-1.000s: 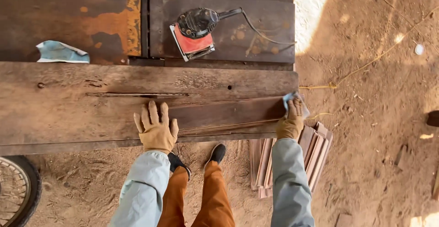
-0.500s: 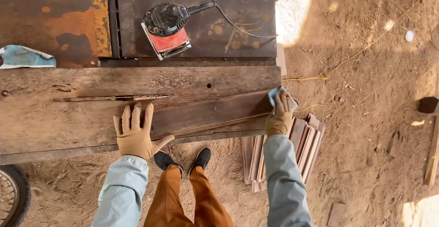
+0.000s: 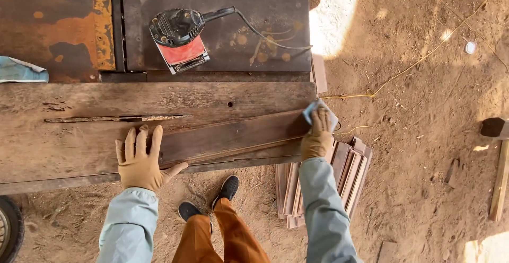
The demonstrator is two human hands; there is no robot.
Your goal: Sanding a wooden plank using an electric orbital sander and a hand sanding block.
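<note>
A reddish-brown wooden slat (image 3: 233, 136) lies along the front of a rough plank workbench (image 3: 79, 109). My left hand (image 3: 139, 158), in a tan glove, presses flat on the slat's left end with fingers spread. My right hand (image 3: 317, 134), also gloved, holds a pale blue cloth (image 3: 318, 109) against the slat's right end, at the bench corner.
An orange-and-black electric sander (image 3: 177, 37) with its cord rests on a rusty metal sheet (image 3: 63, 24) behind the bench. Another blue cloth (image 3: 18, 70) lies far left. A stack of slats (image 3: 350, 175) sits on the dirt floor. A wheel (image 3: 8, 228) shows bottom left, a mallet (image 3: 498, 151) at right.
The view has shifted right, so everything sits further left in frame. Both hands stay on the slat; the right hand with the cloth remains at its right end.
</note>
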